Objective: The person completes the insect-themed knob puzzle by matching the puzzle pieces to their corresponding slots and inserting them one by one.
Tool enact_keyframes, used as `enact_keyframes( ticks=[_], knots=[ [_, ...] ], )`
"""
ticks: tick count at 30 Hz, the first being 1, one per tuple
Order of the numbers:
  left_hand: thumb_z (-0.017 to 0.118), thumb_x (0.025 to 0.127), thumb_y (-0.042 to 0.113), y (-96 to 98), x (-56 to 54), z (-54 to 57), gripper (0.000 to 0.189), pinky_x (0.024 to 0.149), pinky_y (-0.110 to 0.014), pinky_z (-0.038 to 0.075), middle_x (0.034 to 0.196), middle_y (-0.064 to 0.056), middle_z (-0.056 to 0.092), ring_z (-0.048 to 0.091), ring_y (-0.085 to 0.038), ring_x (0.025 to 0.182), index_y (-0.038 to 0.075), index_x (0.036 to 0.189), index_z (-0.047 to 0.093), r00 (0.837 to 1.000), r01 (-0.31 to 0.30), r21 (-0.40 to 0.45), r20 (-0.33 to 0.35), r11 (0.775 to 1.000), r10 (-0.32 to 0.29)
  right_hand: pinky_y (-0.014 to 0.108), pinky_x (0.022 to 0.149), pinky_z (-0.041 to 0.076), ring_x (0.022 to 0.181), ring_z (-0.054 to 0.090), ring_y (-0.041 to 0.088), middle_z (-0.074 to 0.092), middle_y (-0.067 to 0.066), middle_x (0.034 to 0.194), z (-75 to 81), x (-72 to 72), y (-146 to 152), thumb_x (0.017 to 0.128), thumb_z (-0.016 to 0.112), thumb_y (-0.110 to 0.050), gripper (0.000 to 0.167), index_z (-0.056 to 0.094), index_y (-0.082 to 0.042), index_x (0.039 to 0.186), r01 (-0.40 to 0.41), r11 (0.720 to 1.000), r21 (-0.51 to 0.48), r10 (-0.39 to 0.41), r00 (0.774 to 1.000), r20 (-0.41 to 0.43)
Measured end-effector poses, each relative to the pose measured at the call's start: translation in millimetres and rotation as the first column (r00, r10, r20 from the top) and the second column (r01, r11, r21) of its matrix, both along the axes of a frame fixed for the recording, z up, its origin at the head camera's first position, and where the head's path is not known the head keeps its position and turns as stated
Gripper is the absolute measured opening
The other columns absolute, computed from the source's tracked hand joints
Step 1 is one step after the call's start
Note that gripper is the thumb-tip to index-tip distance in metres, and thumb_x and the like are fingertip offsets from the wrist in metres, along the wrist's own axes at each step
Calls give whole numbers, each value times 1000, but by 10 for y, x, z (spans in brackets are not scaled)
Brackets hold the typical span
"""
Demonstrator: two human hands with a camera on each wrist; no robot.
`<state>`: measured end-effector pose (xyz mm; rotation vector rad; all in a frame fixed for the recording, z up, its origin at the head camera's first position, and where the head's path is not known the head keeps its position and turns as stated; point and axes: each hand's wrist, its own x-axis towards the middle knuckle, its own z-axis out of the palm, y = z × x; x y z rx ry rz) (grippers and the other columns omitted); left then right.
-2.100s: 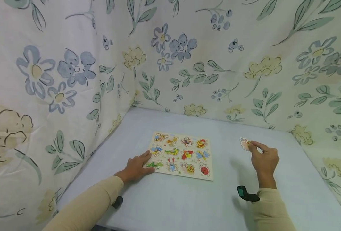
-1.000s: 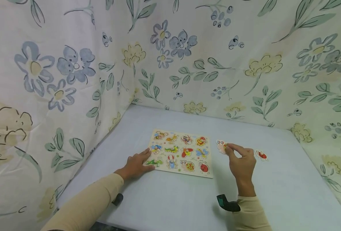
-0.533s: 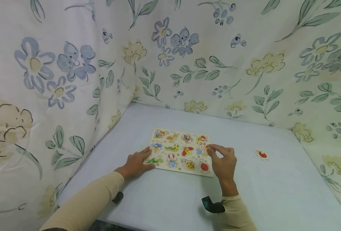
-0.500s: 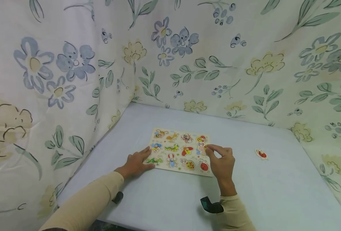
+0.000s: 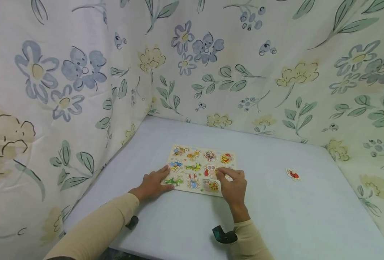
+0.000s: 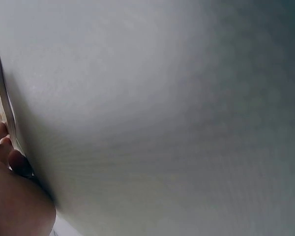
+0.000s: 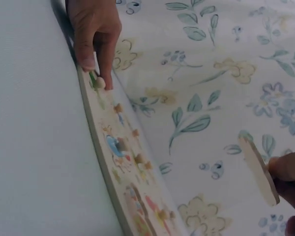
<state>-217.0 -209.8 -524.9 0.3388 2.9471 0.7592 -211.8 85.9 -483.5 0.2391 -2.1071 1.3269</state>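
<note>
My right hand (image 5: pixel 233 186) pinches a snail puzzle piece (image 5: pixel 210 172) between thumb and fingertips. In the head view the piece overlaps the red-winged insect in the board's middle row; the right wrist view shows the piece (image 7: pixel 259 169) edge-on, raised above the board. The pale wooden peg puzzle board (image 5: pixel 200 189), with rows of colourful insects, lies flat on the table. My left hand (image 5: pixel 152 185) rests at the board's near left corner, thumb on the near edge and straightened fingers along the left side. The board's near right part is hidden behind my right hand.
A red ladybug puzzle piece (image 5: pixel 293 174) lies apart on the white table (image 5: pixel 179 224), right of the board. Flower-printed cloth (image 5: pixel 231 86) hangs behind and to the left of the table.
My right hand has carried the snail piece leftward from the table's right side to over the board, uncovering the ladybug piece. My left hand has stayed at the board's corner.
</note>
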Motion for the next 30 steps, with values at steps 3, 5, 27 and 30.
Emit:
enact_keyframes(
  ticks=[3, 5, 27, 30],
  knots=[
    [64, 87, 55, 2, 5, 0, 81, 91, -54, 29, 156, -3, 27, 42, -36, 127, 7, 148, 39, 1000, -4, 1, 5, 1000, 4, 34, 60, 27, 70, 40, 22, 72, 1, 78, -83, -22, -36, 79, 76, -3, 8, 78, -8, 84, 4, 1000, 5, -4, 1000, 7],
    [64, 87, 54, 1, 9, 3, 81, 91, -54, 29, 156, -4, 27, 42, -37, 127, 7, 148, 39, 1000, -3, -1, 4, 1000, 3, 34, 60, 28, 70, 41, 21, 72, -1, 78, -131, -35, -52, 78, 77, -3, 8, 78, -8, 84, 8, 1000, 11, -8, 1000, 6],
    [65, 88, 51, 16, 4, 65, 80, 92, -55, 29, 156, -4, 26, 42, -38, 127, 7, 148, 38, 1000, 8, 3, 12, 1000, -8, 35, 60, 31, 68, 42, 19, 69, 0, 74, -443, -130, -81, 75, 77, -4, 7, 79, -7, 81, 10, 987, 163, -40, 982, 182],
    [65, 88, 52, 15, 14, 59, 80, 92, -55, 28, 156, -4, 26, 41, -38, 128, 7, 148, 38, 1000, 5, 2, 18, 1000, -5, 35, 59, 31, 68, 42, 20, 70, 1, 74, -464, -128, -90, 74, 77, -4, 7, 79, -7, 80, 16, 983, 184, -53, 979, 199]
  ],
)
